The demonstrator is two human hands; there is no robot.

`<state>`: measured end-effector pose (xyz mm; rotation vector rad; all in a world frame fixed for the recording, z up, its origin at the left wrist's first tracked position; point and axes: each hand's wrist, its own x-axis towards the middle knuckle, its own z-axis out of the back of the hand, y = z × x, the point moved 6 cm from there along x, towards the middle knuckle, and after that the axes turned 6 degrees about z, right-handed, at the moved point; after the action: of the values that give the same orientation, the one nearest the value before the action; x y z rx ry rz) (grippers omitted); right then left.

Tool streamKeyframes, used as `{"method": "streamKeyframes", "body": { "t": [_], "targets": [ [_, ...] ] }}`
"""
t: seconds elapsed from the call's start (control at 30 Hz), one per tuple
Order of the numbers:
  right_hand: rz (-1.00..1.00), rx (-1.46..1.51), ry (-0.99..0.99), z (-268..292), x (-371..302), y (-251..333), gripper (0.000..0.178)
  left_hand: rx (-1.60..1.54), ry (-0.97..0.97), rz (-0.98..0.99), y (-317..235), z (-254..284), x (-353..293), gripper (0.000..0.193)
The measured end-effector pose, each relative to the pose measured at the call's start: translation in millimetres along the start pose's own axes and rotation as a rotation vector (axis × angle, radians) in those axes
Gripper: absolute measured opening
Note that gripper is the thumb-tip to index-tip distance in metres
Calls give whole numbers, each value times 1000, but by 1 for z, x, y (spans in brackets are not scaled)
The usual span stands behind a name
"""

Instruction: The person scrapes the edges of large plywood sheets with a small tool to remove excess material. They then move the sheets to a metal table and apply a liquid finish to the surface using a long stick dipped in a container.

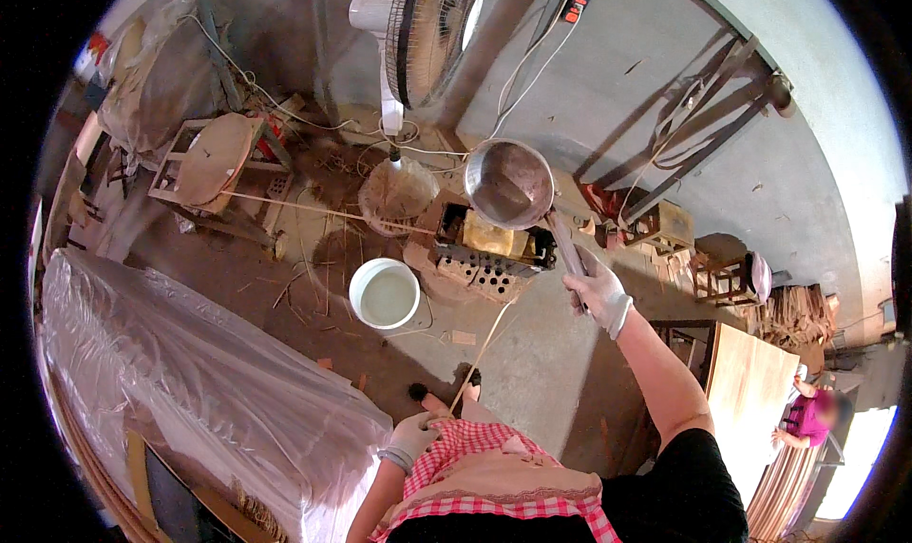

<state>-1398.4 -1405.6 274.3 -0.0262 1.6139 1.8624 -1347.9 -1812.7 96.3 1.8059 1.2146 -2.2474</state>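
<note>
My right hand, in a pale glove, grips the long handle of a metal saucepan. The saucepan is raised above a dark metal frame holding a yellowish block. Bricks with holes support that frame. My left hand, also gloved, is low beside my checked apron, its fingers closed around the near end of a long thin pale strip. The strip's far end reaches toward the bricks. A white bucket of cloudy liquid stands left of the bricks.
A standing fan rises behind, near a translucent basin. Another strip runs from a round board on a stool. Plastic sheeting covers something at left. A wooden tabletop and another person are at right.
</note>
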Motion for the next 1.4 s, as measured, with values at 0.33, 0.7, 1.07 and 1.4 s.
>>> {"method": "streamKeyframes", "body": {
  "t": [0.33, 0.7, 1.07, 1.4],
  "targets": [
    [11, -35, 12, -8, -4, 11, 65, -17, -28, -30, -1, 0, 0, 42],
    [15, -30, 17, -11, -5, 8, 67, 67, -59, -31, 6, 1, 5, 40],
    [3, -83, -47, 5, -27, -4, 70, -41, 3, -18, 11, -4, 10, 39],
    [91, -350, -151, 37, -75, -8, 69, 76, 65, -27, -14, -12, 6, 44]
  ]
}}
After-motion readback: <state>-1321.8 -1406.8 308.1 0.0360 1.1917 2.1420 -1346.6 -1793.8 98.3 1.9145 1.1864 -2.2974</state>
